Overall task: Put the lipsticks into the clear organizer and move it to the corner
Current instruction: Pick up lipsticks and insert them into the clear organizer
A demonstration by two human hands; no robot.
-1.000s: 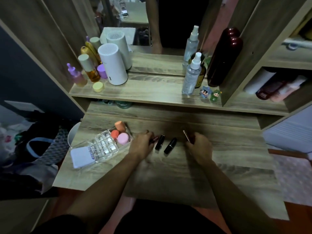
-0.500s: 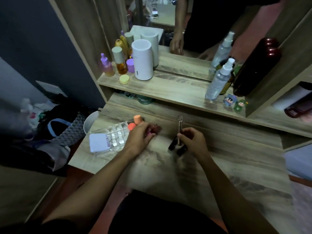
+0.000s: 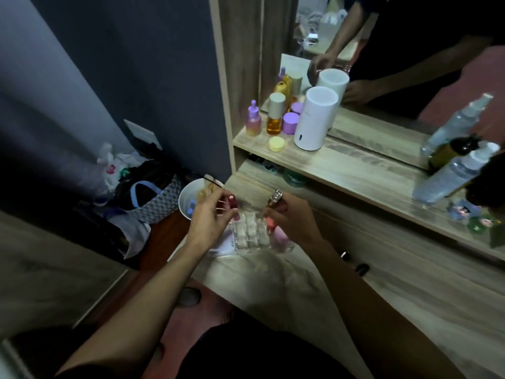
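The clear organizer point(image 3: 252, 232) sits at the left end of the wooden desk point(image 3: 410, 283). Above its left edge, the left hand point(image 3: 209, 218) pinches a red lipstick point(image 3: 232, 201); above its right side, the right hand point(image 3: 292, 218) grips what looks like a silver-capped lipstick point(image 3: 275, 197). Two black lipsticks point(image 3: 362, 268) lie on the desk to the organizer's right.

The organizer point(image 3: 252, 233) sits on the table point(image 3: 410, 296) near its left edge; two lipsticks point(image 3: 355, 262) lie to its right.
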